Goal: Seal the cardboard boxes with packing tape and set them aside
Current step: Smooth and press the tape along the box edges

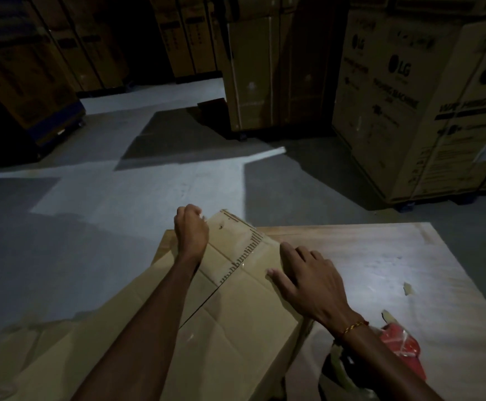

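One cardboard box (236,299) was laid at the left edge of a pale wooden board (380,256) on the floor. The left hand (191,230) was curled over the box's far corner, but what it held could not be seen. The right hand (308,282) was pressed flat on the box top, fingers spread. A red thing (401,347) was seen by the right wrist. Two big printed boxes (409,96) were stood far behind.
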`<state>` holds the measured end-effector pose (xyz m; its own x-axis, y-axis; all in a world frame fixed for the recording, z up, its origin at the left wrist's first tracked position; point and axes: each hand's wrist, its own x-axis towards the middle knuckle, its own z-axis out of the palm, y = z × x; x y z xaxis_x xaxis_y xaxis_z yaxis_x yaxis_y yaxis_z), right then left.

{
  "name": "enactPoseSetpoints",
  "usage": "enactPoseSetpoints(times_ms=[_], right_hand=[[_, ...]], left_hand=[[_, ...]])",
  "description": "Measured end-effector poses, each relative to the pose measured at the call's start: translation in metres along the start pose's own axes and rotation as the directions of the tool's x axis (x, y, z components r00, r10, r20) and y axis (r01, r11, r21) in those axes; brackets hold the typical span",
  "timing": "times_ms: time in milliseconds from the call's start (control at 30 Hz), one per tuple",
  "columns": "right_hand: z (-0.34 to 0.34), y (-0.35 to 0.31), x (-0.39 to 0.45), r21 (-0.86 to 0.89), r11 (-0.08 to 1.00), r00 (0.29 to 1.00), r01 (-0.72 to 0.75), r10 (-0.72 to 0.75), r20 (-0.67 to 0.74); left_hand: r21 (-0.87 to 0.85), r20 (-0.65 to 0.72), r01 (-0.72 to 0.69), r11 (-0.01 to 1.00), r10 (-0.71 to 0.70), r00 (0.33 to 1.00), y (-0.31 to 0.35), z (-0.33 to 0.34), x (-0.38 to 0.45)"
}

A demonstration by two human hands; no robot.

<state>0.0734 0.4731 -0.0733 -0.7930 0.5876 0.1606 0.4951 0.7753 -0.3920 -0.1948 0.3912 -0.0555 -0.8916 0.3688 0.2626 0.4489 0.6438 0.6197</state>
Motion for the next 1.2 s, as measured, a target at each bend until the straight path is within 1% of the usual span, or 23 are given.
enactPoseSetpoints(times_ms=[67, 167, 267, 300, 467, 500, 567, 633, 700, 800, 867, 900, 1000, 1067, 1133, 1200], right_hand=[[0.003, -0.005, -0.002, 0.001, 1.000, 1.000, -0.009, 0.009, 0.004], [0.005, -0.014, -0.006, -0.012, 1.000, 1.000, -0.027, 0.027, -0.003], [0.007, -0.022, -0.010, -0.030, 0.998, 0.999, -0.048, 0.048, -0.003], [0.007, -0.024, -0.010, -0.033, 0.998, 0.998, -0.056, 0.056, -0.004], [0.009, -0.032, -0.013, -0.037, 0.995, 0.995, -0.095, 0.096, 0.020], [0.009, -0.034, -0.014, -0.037, 0.994, 0.994, -0.103, 0.104, 0.023], [0.009, -0.037, -0.017, -0.042, 0.992, 0.993, -0.116, 0.117, 0.022], [0.009, -0.041, -0.020, -0.046, 0.990, 0.991, -0.130, 0.131, 0.020], [0.009, -0.044, -0.022, -0.046, 0.988, 0.989, -0.144, 0.145, 0.021], [0.010, -0.047, -0.024, -0.057, 0.986, 0.988, -0.155, 0.156, 0.017], [0.012, -0.048, -0.025, -0.057, 0.985, 0.987, -0.161, 0.162, 0.008], [0.013, -0.048, -0.026, -0.054, 0.985, 0.986, -0.165, 0.166, 0.002], [0.013, -0.049, -0.028, -0.043, 0.982, 0.983, -0.184, 0.184, -0.006], [0.012, -0.051, -0.028, -0.048, 0.981, 0.983, -0.185, 0.185, -0.013], [0.013, -0.050, -0.029, -0.039, 0.983, 0.984, -0.178, 0.178, -0.022], [0.013, -0.049, -0.029, -0.016, 0.984, 0.984, -0.177, 0.177, -0.017]], left_hand=[[-0.054, 0.041, -0.064, 0.996, 0.067, 0.997, -0.007, -0.005, 0.000], [-0.127, 0.121, -0.236, 0.963, 0.251, 0.960, -0.017, -0.013, -0.007], [-0.048, 0.229, -0.385, 0.922, 0.386, 0.894, -0.024, -0.014, -0.014], [-0.021, 0.234, -0.422, 0.907, 0.414, 0.879, -0.024, -0.013, -0.015], [0.114, 0.172, -0.542, 0.833, 0.521, 0.836, -0.020, -0.009, -0.012], [0.122, 0.168, -0.539, 0.834, 0.518, 0.839, -0.021, -0.008, -0.012], [0.096, 0.149, -0.482, 0.871, 0.466, 0.872, -0.023, -0.009, -0.007], [0.025, 0.149, -0.347, 0.938, 0.339, 0.929, -0.023, -0.013, 0.000], [-0.047, 0.162, -0.231, 0.972, 0.236, 0.958, -0.025, -0.017, 0.007], [-0.144, 0.176, -0.187, 0.972, 0.211, 0.961, -0.026, -0.022, 0.003], [-0.180, 0.231, -0.217, 0.960, 0.256, 0.939, -0.026, -0.022, -0.001], [-0.182, 0.269, -0.244, 0.953, 0.287, 0.919, -0.025, -0.022, -0.002], [-0.085, 0.354, -0.351, 0.933, 0.357, 0.864, -0.021, -0.020, 0.001], [-0.045, 0.334, -0.350, 0.936, 0.344, 0.877, -0.016, -0.017, 0.004], [0.000, 0.276, -0.283, 0.959, 0.272, 0.922, -0.010, -0.015, 0.004], [-0.018, 0.218, -0.097, 0.995, 0.099, 0.971, -0.007, -0.016, 0.006]])
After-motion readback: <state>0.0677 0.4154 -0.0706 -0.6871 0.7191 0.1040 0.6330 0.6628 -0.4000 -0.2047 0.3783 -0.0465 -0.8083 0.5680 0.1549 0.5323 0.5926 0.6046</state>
